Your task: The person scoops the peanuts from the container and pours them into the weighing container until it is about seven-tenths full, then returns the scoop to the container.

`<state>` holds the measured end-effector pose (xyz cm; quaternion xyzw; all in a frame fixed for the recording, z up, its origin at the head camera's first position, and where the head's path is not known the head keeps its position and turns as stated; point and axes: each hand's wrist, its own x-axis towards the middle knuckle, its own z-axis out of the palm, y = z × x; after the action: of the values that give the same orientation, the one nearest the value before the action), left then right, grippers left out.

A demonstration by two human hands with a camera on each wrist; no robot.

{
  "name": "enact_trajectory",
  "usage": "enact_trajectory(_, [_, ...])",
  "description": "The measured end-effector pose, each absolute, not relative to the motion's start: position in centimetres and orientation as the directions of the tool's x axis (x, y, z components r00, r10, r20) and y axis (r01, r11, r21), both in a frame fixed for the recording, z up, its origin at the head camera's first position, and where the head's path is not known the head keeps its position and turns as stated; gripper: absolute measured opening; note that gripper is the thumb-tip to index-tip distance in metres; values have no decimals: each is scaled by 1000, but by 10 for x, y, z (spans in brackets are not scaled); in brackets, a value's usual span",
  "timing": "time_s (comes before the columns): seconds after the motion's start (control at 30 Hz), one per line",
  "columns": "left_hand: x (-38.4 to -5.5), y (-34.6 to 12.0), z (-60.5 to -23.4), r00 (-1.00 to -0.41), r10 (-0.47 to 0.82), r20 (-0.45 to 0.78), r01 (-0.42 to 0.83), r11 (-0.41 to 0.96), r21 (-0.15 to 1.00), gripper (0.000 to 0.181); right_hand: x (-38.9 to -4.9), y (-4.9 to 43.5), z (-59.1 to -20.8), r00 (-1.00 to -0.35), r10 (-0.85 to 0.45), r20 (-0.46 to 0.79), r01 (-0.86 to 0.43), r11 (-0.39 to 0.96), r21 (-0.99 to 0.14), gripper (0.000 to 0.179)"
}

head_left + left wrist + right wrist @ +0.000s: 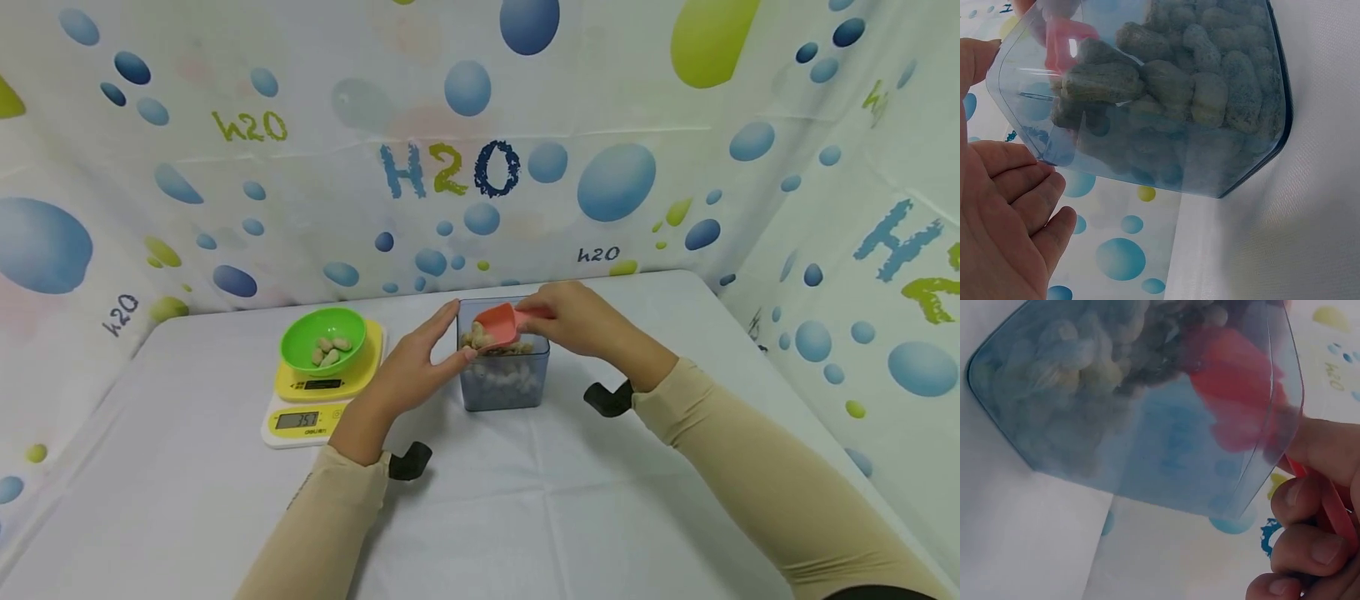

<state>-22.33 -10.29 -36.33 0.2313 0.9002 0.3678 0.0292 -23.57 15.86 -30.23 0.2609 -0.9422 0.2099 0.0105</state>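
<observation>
A clear bluish plastic box stands on the table, part filled with peanuts in their shells. My right hand grips the handle of a small red-pink scoop over the right side of the box. The scoop is tilted inside the box's mouth and holds a few peanuts. On the box's left side rests my left hand, fingers fairly straight along the wall, thumb at the near rim. In the right wrist view the scoop shows blurred through the box wall, and fingers curl round its handle.
Left of the box stands a yellow and white kitchen scale with a lit display. On it sits a green bowl with several peanuts inside. A white cloth covers the table, and a printed curtain hangs behind it.
</observation>
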Motion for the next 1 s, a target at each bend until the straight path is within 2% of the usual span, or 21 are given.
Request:
enact_trajectory(0.13, [-223,-104,-364,-889,444,115,396,615,682,80,-233,158,-307,-873,-465,143,-482,786,-386,32])
enact_trajectory(0.23, [-223,-105,-365,-889,443,111,391,613,686,80,-232,154,-313,-855,-477,203,-518,798,-308,34])
enact_trajectory(0.33, [-222,-106,-367,-894,436,104,379,610,696,82,-229,149,-321,-810,-510,291,-572,796,-199,33])
enact_trajectory(0.4, [-221,-106,-367,-898,429,96,367,612,701,83,-227,146,-324,-757,-554,347,-626,767,-140,30])
enact_trajectory(0.5, [-221,-107,-368,-901,424,94,361,613,703,83,-226,143,-325,-677,-618,400,-701,708,-92,23])
enact_trajectory(0.57, [-221,-107,-368,-902,421,94,359,614,703,81,-227,142,-323,-647,-648,402,-731,677,-85,20])
enact_trajectory(0.63, [-221,-107,-368,-901,422,97,363,614,701,81,-229,141,-322,-676,-641,364,-717,685,-125,20])
enact_trajectory(0.8, [-221,-106,-368,-895,433,106,378,611,696,80,-233,145,-317,-809,-556,191,-588,754,-293,28])
enact_trajectory(1.0, [-224,-104,-365,-882,452,133,411,601,685,80,-231,153,-304,-835,-531,144,-541,746,-388,31])
